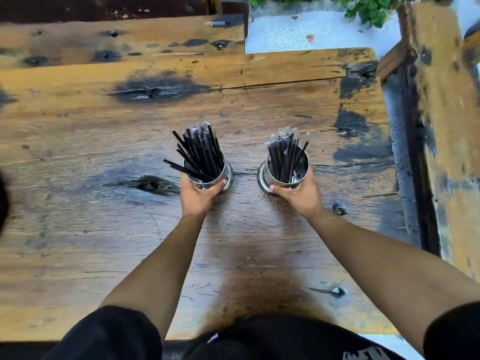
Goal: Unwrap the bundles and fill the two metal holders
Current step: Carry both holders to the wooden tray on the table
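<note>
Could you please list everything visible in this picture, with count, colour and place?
metal holders: two, silver; left holder and right holder side by side mid-table
straws: many, black, some in clear wrappers; standing in the left holder and the right holder
wooden table: one, brown with dark stains; fills the view
plant: green; top right, beyond the table
gravel ground: pale grey; top, past the table edge
left hand: grips the left holder
right hand: grips the right holder
sleeves: black; bottom edge

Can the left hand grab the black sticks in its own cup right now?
Probably not yet: the left hand is busy gripping the left metal holder. The black sticks stand uncovered above it, so letting go would likely free the way.
</note>
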The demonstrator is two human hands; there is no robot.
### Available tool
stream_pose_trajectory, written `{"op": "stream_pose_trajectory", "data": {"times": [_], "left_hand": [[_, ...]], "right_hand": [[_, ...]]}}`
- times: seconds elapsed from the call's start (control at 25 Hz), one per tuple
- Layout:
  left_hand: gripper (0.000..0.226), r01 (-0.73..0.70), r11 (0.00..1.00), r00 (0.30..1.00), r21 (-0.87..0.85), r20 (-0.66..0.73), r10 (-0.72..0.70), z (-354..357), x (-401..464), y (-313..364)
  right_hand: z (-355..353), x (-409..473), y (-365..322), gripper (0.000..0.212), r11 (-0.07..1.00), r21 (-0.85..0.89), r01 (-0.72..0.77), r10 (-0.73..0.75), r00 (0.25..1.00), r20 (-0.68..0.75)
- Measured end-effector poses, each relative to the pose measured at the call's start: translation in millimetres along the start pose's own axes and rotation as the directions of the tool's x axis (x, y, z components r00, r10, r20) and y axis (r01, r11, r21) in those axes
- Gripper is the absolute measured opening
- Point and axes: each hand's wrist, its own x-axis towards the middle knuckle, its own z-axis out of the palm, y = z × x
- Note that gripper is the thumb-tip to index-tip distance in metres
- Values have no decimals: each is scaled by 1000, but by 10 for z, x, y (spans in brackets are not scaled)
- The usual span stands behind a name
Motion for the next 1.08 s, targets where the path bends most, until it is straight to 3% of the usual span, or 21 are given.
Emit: {"op": "stream_pose_trajectory", "data": {"times": [0.28, 0.6, 0.88, 1.08], "left_hand": [[78, -83, 996, 996, -19, -34, 82, -225, -555, 159], [80, -51, 999, 975, 13, -217, 53, -966, -1413, -169], [80, 19, 1000, 942, 12, -335, -13, -1910, -1702, -613], [80, -3, 1000, 925, 4, -380, 5, -2955, -1597, -800]], "right_hand": [[27, -376, -139, 99, 998, -8, 67, -67, 996, 67], [417, -1080, -232, 91, 983, -118, 139, -117, 978, 175], [1262, -1677, -368, 101, 970, -162, 183, -131, 949, 285], [2216, -2124, -646, 90, 963, -170, 208, -153, 945, 290]]}}
